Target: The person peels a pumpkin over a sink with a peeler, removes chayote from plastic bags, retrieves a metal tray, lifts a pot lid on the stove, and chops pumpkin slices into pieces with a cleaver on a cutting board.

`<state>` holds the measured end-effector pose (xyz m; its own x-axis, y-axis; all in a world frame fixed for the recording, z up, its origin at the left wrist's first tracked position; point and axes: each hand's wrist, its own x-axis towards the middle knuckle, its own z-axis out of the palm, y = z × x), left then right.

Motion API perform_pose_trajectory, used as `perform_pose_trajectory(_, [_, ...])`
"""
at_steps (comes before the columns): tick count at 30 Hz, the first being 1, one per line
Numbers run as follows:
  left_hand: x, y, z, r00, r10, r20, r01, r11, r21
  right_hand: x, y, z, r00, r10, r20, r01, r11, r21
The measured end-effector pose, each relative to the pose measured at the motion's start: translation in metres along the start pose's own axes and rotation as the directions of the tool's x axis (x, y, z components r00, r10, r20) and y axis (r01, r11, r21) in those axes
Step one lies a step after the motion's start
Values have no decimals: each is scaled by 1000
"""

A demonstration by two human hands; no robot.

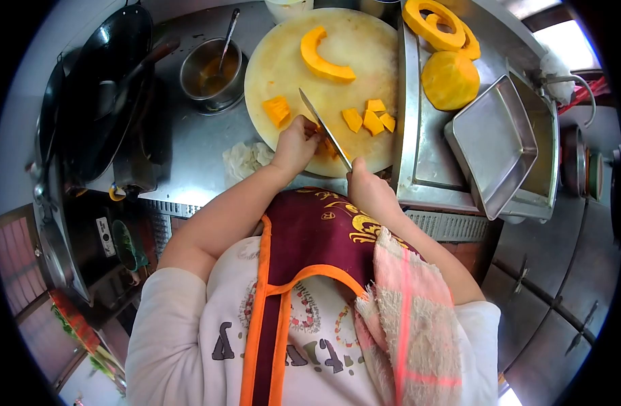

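My right hand [373, 191] is wrapped around the handle of a kitchen knife [313, 107], its blade slanting up and left over the near part of a round cutting board [273, 57]. Close against the blade, my left hand [298, 143] has its fingers pinched on a piece of pumpkin, mostly hidden by fingers and blade. Orange pumpkin bits [329, 149] lie below the knife. Several cut pumpkin chunks [373, 122] sit to the right, and one larger chunk [276, 110] to the left. A curved pumpkin slice [317, 61] rests farther back.
Left of the board stands a metal pot [192, 71] with brown liquid and a spoon. A crumpled white cloth [246, 162] lies by my left forearm. On the right are pumpkin rings [432, 35], a pumpkin piece [450, 80] and a metal tray [495, 139]. Dark woks [114, 47] hang far left.
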<state>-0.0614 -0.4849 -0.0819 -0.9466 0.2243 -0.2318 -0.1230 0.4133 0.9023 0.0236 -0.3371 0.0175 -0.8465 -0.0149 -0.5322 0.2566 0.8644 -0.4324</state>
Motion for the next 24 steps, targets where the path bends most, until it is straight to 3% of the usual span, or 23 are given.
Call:
perform_pose_trajectory(7, [-4, 12, 1, 997, -52, 53, 58, 991, -121, 26, 1, 3, 999, 35, 32, -37, 997, 70])
perform_pose_trajectory(10, [-4, 14, -2, 995, -75, 64, 84, 986, -147, 52, -1, 9, 993, -43, -112, 59, 987, 152])
perform_pose_trajectory(13, [-1, 19, -2, 992, -109, 67, 116, 987, -115, 55, 9, 12, 982, 33, -185, 18, 964, 266])
perform_pose_trajectory(14, [-1, 20, -1, 992, -115, 53, 120, 986, -115, 58, 26, 21, 943, 2, -332, 95, 957, 275])
perform_pose_trajectory(16, [-1, 19, -1, 989, -143, 31, 146, 978, -150, 53, 38, 17, 955, 51, -294, 71, 918, 389])
perform_pose_trajectory(18, [1, 21, -3, 984, -177, 19, 177, 959, -222, 46, 39, 16, 920, 29, -390, 159, 883, 442])
perform_pose_trajectory(21, [-5, 34, -8, 994, -93, -54, 76, 963, -258, 22, 30, -7, 945, 92, -315, 80, 866, 493])
perform_pose_trajectory(24, [-9, 46, -35, 958, 231, -167, -202, 964, 175, -3, 25, -21, 936, 5, -352, 142, 910, 390])
